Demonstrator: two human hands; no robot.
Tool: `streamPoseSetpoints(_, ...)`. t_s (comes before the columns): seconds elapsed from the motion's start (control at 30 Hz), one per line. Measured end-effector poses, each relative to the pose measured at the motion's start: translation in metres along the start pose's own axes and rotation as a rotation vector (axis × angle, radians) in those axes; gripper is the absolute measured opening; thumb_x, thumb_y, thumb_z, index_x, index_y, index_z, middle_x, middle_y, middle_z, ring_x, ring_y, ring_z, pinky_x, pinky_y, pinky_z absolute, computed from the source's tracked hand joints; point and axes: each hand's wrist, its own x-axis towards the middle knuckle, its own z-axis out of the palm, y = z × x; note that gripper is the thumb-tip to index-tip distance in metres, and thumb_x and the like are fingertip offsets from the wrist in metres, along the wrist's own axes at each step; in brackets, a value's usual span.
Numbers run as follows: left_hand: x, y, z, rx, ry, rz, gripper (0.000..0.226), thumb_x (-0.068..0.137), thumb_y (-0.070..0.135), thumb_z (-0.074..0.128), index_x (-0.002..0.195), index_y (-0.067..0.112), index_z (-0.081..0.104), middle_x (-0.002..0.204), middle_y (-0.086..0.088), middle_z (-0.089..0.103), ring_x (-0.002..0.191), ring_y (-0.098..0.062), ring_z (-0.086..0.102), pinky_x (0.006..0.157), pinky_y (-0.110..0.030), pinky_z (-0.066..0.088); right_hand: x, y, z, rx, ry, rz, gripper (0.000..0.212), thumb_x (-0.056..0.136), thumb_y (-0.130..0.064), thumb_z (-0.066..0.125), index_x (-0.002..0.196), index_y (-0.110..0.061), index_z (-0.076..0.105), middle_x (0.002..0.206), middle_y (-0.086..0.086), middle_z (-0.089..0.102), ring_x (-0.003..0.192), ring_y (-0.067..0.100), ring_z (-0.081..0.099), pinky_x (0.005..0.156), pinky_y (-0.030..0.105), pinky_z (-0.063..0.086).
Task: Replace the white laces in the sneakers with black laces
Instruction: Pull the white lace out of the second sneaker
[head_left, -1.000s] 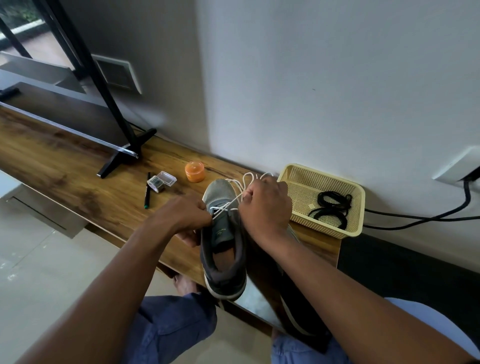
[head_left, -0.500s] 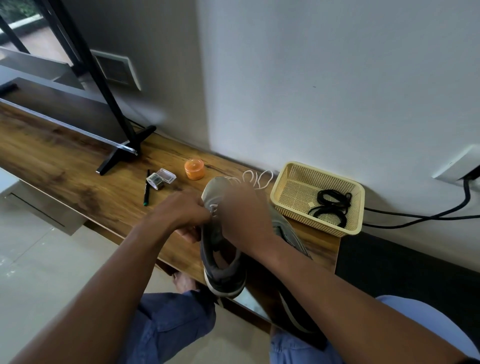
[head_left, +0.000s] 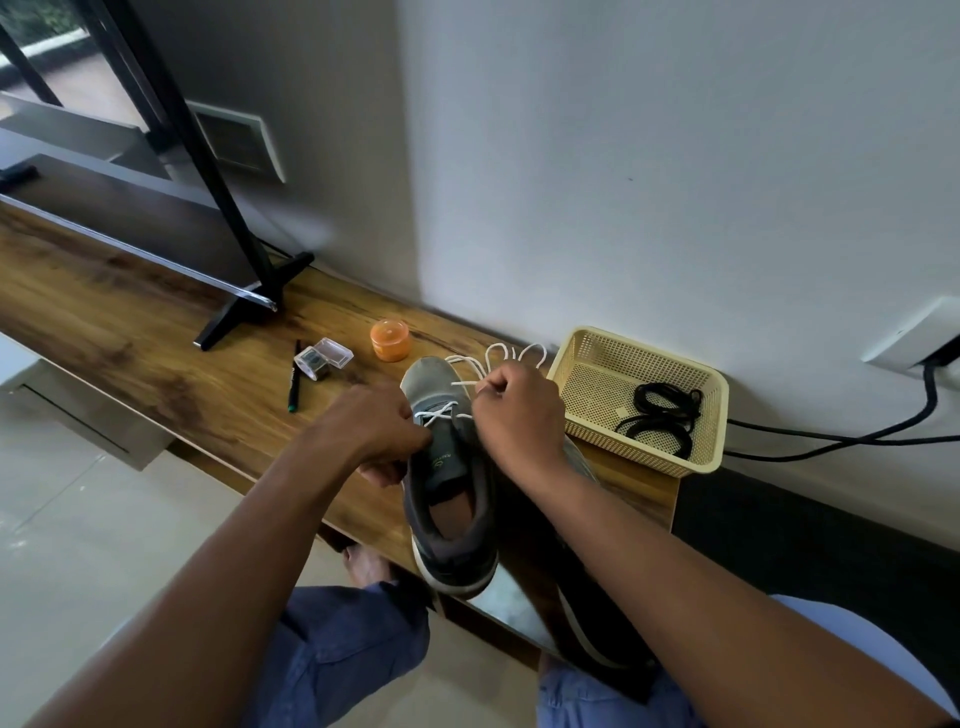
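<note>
You're still unlacing: your right hand (head_left: 519, 410) pinches the white cord lace (head_left: 498, 358) above the grey fabric sneaker (head_left: 447, 467), which your left hand (head_left: 379, 426) grips. Next, draw it through the remaining eyelets.

I get a single wide-angle view from my head camera, looking forward and down along both forearms at the bench (head_left: 156, 332) edge, close in. The wall fills the upper frame, my knees and the floor sit at the bottom, and the edges bend.
</note>
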Motion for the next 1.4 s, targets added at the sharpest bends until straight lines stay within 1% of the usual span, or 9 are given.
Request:
streamPoseSetpoints(0.1, 0.008, -0.004, 0.002, 0.214, 0.224, 0.044, 0.020, 0.089, 0.041, 0.071, 0.081, 0.024, 0.070, 0.071, 0.006, 0.074, 0.069, -0.016, 0.073, 0.066, -0.032, 0.059, 0.005, 0.005, -0.008, -0.055, 0.027, -0.039, 0.022, 0.089, -0.016, 0.057, 0.104, -0.021, 0.073, 0.116, 0.003, 0.068, 0.102, 0.030, 0.066, 0.075, 0.033, 0.046)
streamPoseSetpoints(0.23, 0.020, 0.001, 0.005, 0.163, 0.361, 0.173, 0.009, 0.083, 0.034, 0.079, 0.087, 0.037, 0.071, 0.093, 0.016, 0.069, 0.086, -0.010, 0.064, 0.066, -0.028, 0.044, 0.001, 0.014, -0.014, -0.346, 0.069, -0.200, 0.061, 0.086, -0.014, 0.063, 0.145, -0.018, 0.049, 0.155, 0.014, 0.036, 0.128, 0.039, 0.048, 0.092, 0.044, 0.050)
streamPoseSetpoints(0.33, 0.026, 0.009, 0.014, 0.216, 0.342, 0.228, 0.015, 0.083, 0.027, 0.077, 0.086, 0.041, 0.072, 0.096, 0.018, 0.068, 0.091, -0.012, 0.067, 0.071, -0.029, 0.052, -0.008, 0.013, -0.016, -0.431, 0.136, -0.408, 0.046, 0.082, -0.023, 0.065, 0.128, -0.021, 0.061, 0.129, 0.008, 0.055, 0.113, 0.034, 0.055, 0.083, 0.043, 0.053)
streamPoseSetpoints(0.4, 0.029, 0.011, 0.019, 0.224, 0.383, 0.226, 0.013, 0.082, 0.029, 0.077, 0.085, 0.041, 0.072, 0.099, 0.015, 0.070, 0.093, -0.015, 0.068, 0.075, -0.033, 0.057, -0.014, 0.008, -0.020, -0.517, 0.027, -0.437, 0.031, 0.089, -0.044, 0.059, 0.108, -0.022, 0.067, 0.104, 0.003, 0.064, 0.099, 0.031, 0.063, 0.071, 0.037, 0.049)
streamPoseSetpoints(0.47, 0.030, 0.012, 0.023, 0.224, 0.410, 0.220, 0.012, 0.081, 0.029, 0.078, 0.086, 0.039, 0.072, 0.099, 0.015, 0.070, 0.092, -0.016, 0.069, 0.075, -0.034, 0.057, -0.020, 0.007, -0.022, -0.605, -0.146, -0.403, 0.042, 0.088, -0.061, 0.055, 0.093, -0.021, 0.066, 0.092, 0.005, 0.068, 0.089, 0.032, 0.067, 0.064, 0.035, 0.044)
streamPoseSetpoints(0.8, 0.039, 0.006, 0.027, 0.208, 0.435, 0.196, 0.011, 0.083, 0.024, 0.068, 0.074, 0.031, 0.066, 0.090, 0.007, 0.070, 0.086, -0.021, 0.066, 0.069, -0.030, 0.048, -0.029, 0.013, -0.013, -0.601, -0.198, -0.457, 0.022, 0.094, -0.030, 0.060, 0.102, -0.014, 0.072, 0.098, 0.010, 0.070, 0.097, 0.032, 0.066, 0.074, 0.036, 0.050)
streamPoseSetpoints(1.03, 0.033, -0.021, 0.004, 0.166, 0.519, -0.151, 0.011, 0.087, 0.031, 0.063, 0.091, 0.023, 0.068, 0.102, -0.007, 0.066, 0.093, -0.032, 0.062, 0.073, -0.035, 0.047, -0.028, 0.015, -0.015, -0.561, -0.224, -0.408, 0.017, 0.089, -0.022, 0.064, 0.094, -0.007, 0.069, 0.095, 0.012, 0.066, 0.092, 0.034, 0.066, 0.066, 0.035, 0.044)
streamPoseSetpoints(1.27, 0.029, 0.000, 0.006, 0.031, 0.293, 0.335, 0.016, 0.082, 0.025, 0.080, 0.090, 0.038, 0.075, 0.086, 0.023, 0.073, 0.087, -0.003, 0.070, 0.084, -0.030, 0.058, -0.030, 0.016, -0.012, -0.538, -0.178, -0.419, 0.019, 0.092, -0.025, 0.063, 0.090, -0.008, 0.071, 0.095, 0.012, 0.069, 0.093, 0.032, 0.066, 0.071, 0.035, 0.049)
streamPoseSetpoints(1.4, 0.034, 0.000, 0.015, 0.144, 0.272, 0.279, 0.026, 0.073, 0.029, 0.090, 0.074, 0.041, 0.067, 0.079, 0.024, 0.069, 0.087, -0.007, 0.070, 0.086, -0.035, 0.059, -0.030, 0.017, -0.013, -0.522, -0.165, -0.423, 0.019, 0.089, -0.025, 0.064, 0.090, -0.007, 0.070, 0.094, 0.014, 0.068, 0.092, 0.035, 0.067, 0.074, 0.039, 0.054)
